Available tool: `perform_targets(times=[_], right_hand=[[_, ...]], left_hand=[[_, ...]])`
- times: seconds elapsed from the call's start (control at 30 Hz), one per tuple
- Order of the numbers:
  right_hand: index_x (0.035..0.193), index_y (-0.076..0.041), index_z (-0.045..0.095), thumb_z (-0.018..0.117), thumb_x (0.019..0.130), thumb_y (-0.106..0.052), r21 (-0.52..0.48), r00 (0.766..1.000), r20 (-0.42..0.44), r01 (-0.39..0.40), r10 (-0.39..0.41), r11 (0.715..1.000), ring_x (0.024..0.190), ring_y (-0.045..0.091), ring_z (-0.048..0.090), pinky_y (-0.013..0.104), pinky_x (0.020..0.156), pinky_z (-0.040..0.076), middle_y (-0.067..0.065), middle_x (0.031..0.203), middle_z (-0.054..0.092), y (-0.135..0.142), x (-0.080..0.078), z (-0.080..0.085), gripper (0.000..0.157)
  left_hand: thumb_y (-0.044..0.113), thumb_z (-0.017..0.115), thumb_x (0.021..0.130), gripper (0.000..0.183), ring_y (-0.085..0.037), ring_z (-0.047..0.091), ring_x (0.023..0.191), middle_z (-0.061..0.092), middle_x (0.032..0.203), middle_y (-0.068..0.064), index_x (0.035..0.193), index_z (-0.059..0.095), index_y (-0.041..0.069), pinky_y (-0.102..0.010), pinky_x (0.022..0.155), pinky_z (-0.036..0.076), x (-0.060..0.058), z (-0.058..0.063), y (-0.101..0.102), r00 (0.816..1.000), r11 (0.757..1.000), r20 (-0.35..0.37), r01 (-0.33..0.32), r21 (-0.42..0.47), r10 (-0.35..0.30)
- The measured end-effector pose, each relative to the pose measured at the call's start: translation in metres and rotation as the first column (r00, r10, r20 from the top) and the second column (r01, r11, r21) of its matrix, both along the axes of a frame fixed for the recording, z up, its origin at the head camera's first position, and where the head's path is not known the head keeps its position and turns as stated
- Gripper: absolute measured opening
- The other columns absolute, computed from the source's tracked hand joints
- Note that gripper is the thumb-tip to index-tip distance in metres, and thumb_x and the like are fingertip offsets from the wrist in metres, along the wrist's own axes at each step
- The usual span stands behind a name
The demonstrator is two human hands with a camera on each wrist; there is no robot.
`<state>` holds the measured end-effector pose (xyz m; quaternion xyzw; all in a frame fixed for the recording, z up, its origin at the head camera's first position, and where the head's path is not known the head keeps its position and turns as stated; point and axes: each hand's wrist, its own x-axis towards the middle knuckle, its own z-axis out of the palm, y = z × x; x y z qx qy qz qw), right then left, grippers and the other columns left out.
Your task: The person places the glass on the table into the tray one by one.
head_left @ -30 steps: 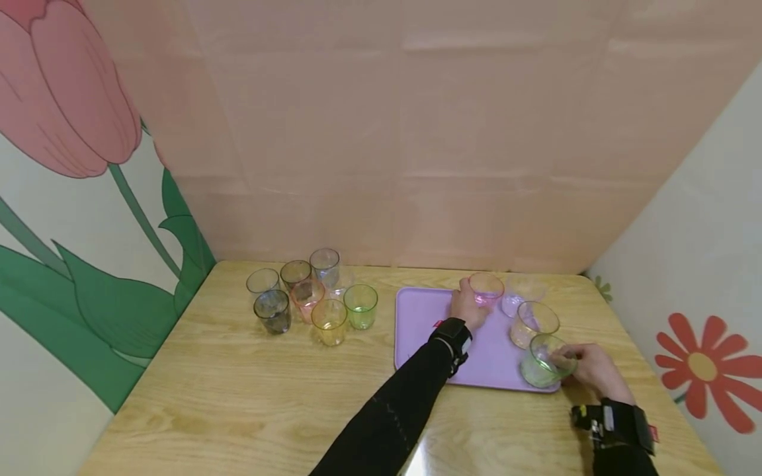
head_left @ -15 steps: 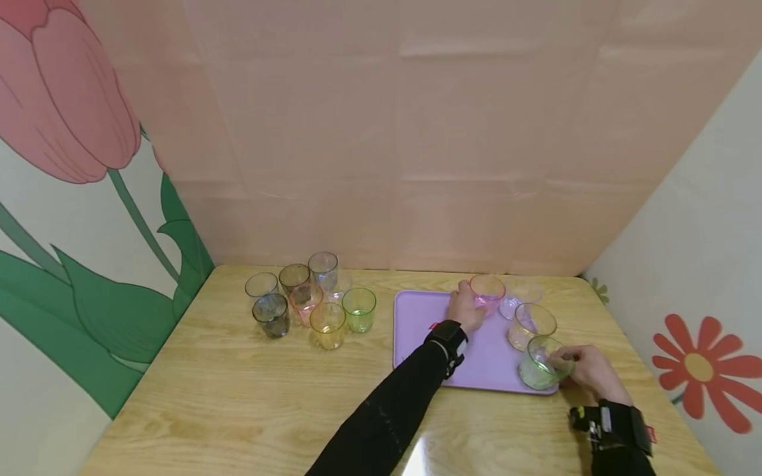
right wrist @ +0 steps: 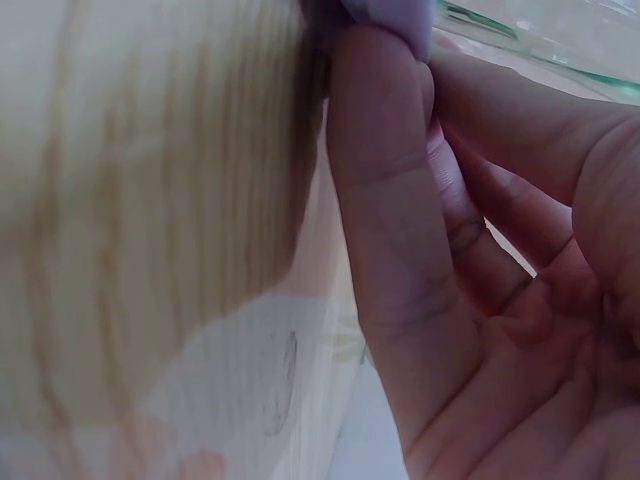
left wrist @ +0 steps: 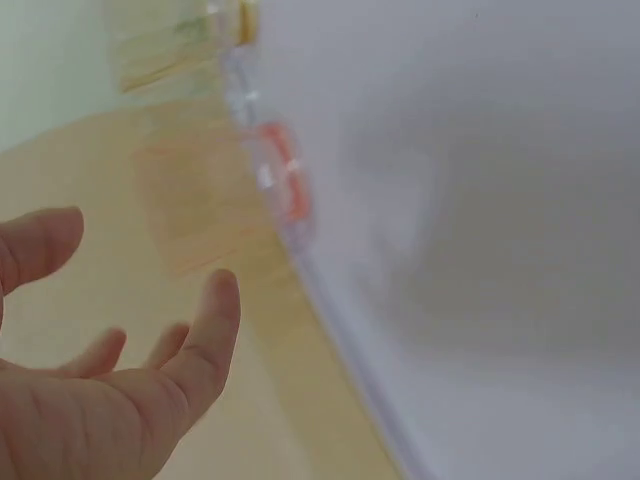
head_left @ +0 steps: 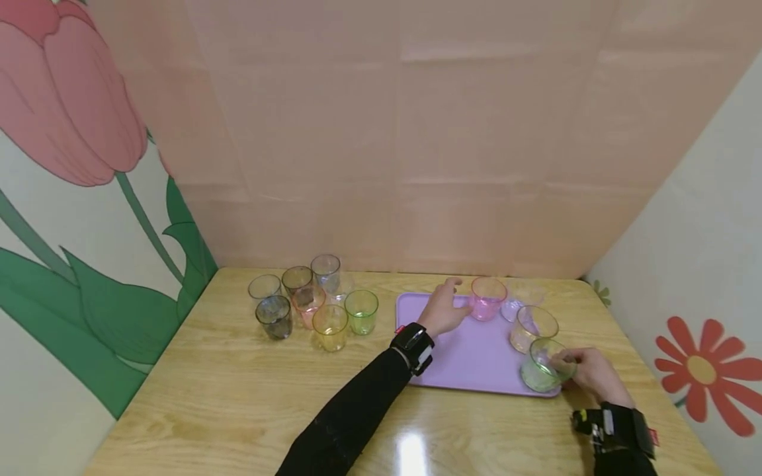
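Note:
My left hand [head_left: 443, 312] hovers over the purple tray [head_left: 476, 367], fingers spread, just left of a pink glass [head_left: 487, 309] and apart from it. In the left wrist view the same hand [left wrist: 140, 400] holds nothing, and the pink glass [left wrist: 290, 175] is blurred. At the tray's front right corner, my right hand [head_left: 598, 377] shows partly through a green glass [head_left: 536, 378]. The right wrist view has its thumb and index finger pinching the tray's rim [right wrist: 395, 15]. Behind the green glass stand a pale yellow glass [head_left: 524, 340] and a clear one [head_left: 510, 311].
Left of the tray stands a close group of several glasses, among them a green one [head_left: 361, 320], a yellow one [head_left: 331, 338] and a dark grey one [head_left: 275, 324]. A peach sheet [head_left: 381, 165] rises behind the wooden table [head_left: 238, 410].
My left hand has let go of the pink glass and drawn back to the left, its fingers opening. The pink glass stays on the tray. The right hand has hardly moved.

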<state>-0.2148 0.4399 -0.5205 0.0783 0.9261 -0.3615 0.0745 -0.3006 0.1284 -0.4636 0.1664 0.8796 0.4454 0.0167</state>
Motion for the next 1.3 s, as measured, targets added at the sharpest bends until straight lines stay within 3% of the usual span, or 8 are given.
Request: perform_targets(times=[0.2, 0.43, 0.7, 0.97, 1.3], right_hand=[[0.100, 0.005, 0.071, 0.068, 0.092, -0.022, -0.008, 1.000, -0.012, -0.003, 0.002, 1.000, 0.077, 0.016, 0.058, 0.029, 0.062, 0.051, 0.012, 0.092, 0.070, 0.002, 0.001, -0.004, 0.028], [0.094, 0.003, 0.072, 0.068, 0.091, -0.019, 0.032, 0.999, -0.048, -0.016, 0.018, 0.999, 0.074, 0.014, 0.058, 0.026, 0.061, 0.049, 0.012, 0.090, 0.070, 0.004, 0.006, -0.009, 0.023], [0.099, 0.005, 0.071, 0.068, 0.091, -0.019, 0.019, 1.000, -0.030, 0.000, 0.000, 1.000, 0.076, 0.014, 0.059, 0.028, 0.061, 0.050, 0.012, 0.091, 0.070, 0.003, 0.003, -0.009, 0.026], [0.099, 0.005, 0.072, 0.070, 0.090, -0.024, 0.024, 0.999, -0.033, 0.003, -0.002, 1.000, 0.077, 0.014, 0.059, 0.029, 0.061, 0.052, 0.014, 0.093, 0.070, 0.003, 0.000, -0.006, 0.030], [0.104, 0.005, 0.071, 0.071, 0.089, -0.029, -0.002, 1.000, 0.001, 0.013, -0.013, 1.000, 0.080, 0.014, 0.060, 0.030, 0.063, 0.053, 0.017, 0.099, 0.071, 0.001, -0.003, -0.004, 0.037]], left_hand=[[0.026, 0.069, 0.091, 0.045, -0.018, 0.066, 0.104, 0.068, 0.114, -0.005, 0.132, 0.055, 0.013, -0.021, 0.086, 0.050, 0.018, 0.003, -0.030, 0.993, 0.993, -0.045, 0.112, 0.048, -0.110], [0.023, 0.068, 0.092, 0.024, -0.001, 0.063, 0.082, 0.072, 0.095, 0.001, 0.114, 0.066, 0.012, -0.015, 0.076, 0.050, 0.041, 0.002, -0.063, 0.987, 0.986, -0.096, 0.141, 0.088, -0.132], [0.023, 0.064, 0.095, 0.017, -0.003, 0.063, 0.084, 0.072, 0.097, 0.001, 0.106, 0.070, 0.012, -0.017, 0.077, 0.051, 0.058, 0.006, -0.102, 0.978, 0.985, -0.178, 0.130, 0.112, -0.109], [0.019, 0.063, 0.096, 0.014, -0.010, 0.065, 0.087, 0.072, 0.096, -0.002, 0.106, 0.070, 0.011, -0.023, 0.079, 0.053, 0.069, 0.001, -0.138, 0.984, 0.978, -0.166, 0.101, 0.184, -0.070], [0.022, 0.061, 0.097, 0.020, -0.013, 0.065, 0.089, 0.072, 0.098, -0.002, 0.109, 0.071, 0.009, -0.024, 0.079, 0.053, 0.067, -0.001, -0.169, 0.988, 0.983, -0.154, 0.022, 0.182, 0.006]])
